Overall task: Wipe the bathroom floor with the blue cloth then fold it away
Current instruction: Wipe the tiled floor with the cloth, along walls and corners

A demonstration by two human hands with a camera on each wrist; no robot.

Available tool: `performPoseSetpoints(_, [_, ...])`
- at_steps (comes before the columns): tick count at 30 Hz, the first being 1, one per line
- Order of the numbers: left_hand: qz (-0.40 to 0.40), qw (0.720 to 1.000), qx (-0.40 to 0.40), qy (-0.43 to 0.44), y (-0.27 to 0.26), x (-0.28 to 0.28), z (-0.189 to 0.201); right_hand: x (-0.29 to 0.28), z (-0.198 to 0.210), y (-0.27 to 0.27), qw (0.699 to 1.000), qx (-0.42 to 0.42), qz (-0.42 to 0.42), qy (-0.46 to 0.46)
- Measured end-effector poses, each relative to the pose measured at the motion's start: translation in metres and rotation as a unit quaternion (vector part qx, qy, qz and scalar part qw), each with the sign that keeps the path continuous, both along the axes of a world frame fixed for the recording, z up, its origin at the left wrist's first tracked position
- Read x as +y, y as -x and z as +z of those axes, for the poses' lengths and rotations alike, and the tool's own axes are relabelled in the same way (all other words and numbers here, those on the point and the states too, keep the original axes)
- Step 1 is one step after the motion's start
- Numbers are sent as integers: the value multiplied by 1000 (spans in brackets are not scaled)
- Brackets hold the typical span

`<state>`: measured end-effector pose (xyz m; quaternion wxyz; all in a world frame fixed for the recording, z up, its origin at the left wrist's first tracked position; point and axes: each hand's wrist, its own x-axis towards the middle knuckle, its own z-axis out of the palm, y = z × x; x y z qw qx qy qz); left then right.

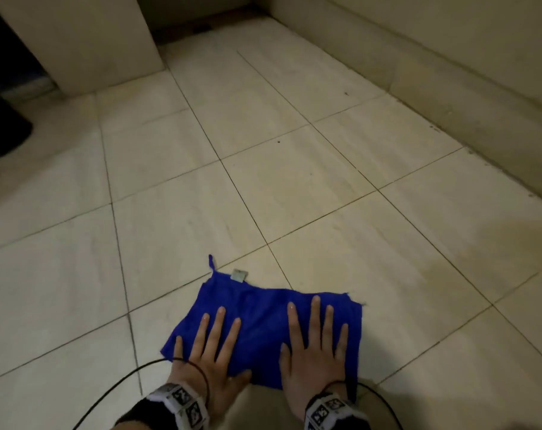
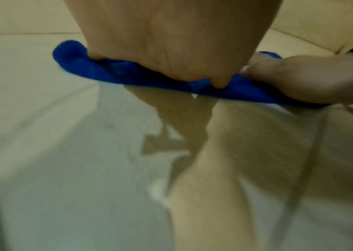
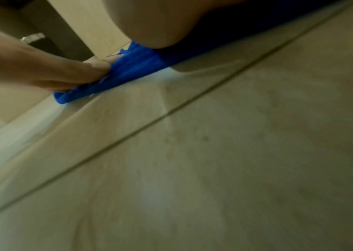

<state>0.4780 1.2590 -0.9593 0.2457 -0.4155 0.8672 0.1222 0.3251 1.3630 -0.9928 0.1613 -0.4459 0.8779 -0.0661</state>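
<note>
The blue cloth (image 1: 260, 315) lies flat on the beige tiled floor (image 1: 263, 181) near the bottom of the head view, a small white tag (image 1: 239, 275) at its far edge. My left hand (image 1: 212, 346) presses flat on the cloth's left half, fingers straight and spread. Flat on the right half lies my right hand (image 1: 314, 339), fingers straight too. In the left wrist view the left hand's heel (image 2: 171, 51) bears on the cloth (image 2: 106, 73), with the right hand (image 2: 310, 79) beside it. The right wrist view shows the cloth (image 3: 132, 64) under the right palm (image 3: 156, 25).
A tiled wall base (image 1: 449, 72) runs along the right. A beige pillar or cabinet side (image 1: 86, 41) stands at the back left, with a dark object (image 1: 2, 128) at the far left. Black cables (image 1: 123, 386) trail from both wrists.
</note>
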Motion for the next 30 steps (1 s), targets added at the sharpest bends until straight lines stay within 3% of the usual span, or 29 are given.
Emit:
performPoseSetpoints(4, [82,996,7,-38,-53,36,-17,22,-4,-22,995,20,89,36])
performPoseSetpoints(6, [111,993,34,-8,-80,43,-26,31,-6,-34,992,5,122,33])
performPoseSetpoints(11, [108,988,40,-103,-100,22,41,30,-3,-37,989,5,144,33])
performPoseSetpoints(14, [95,979,95,-150,-101,11,49,30,6,-34,988,-5,155,24])
performPoseSetpoints(17, [62,987,106,-100,-84,17,44,34,-1,-31,988,-8,152,7])
performPoseSetpoints(22, [82,989,102,-70,-55,45,-1,49,-2,-26,983,18,179,-17])
performPoseSetpoints(25, [94,993,65,-26,-53,53,-9,50,2,-27,983,39,179,-25])
performPoseSetpoints(30, [103,990,93,23,-55,70,-18,60,1,-28,979,53,198,-14])
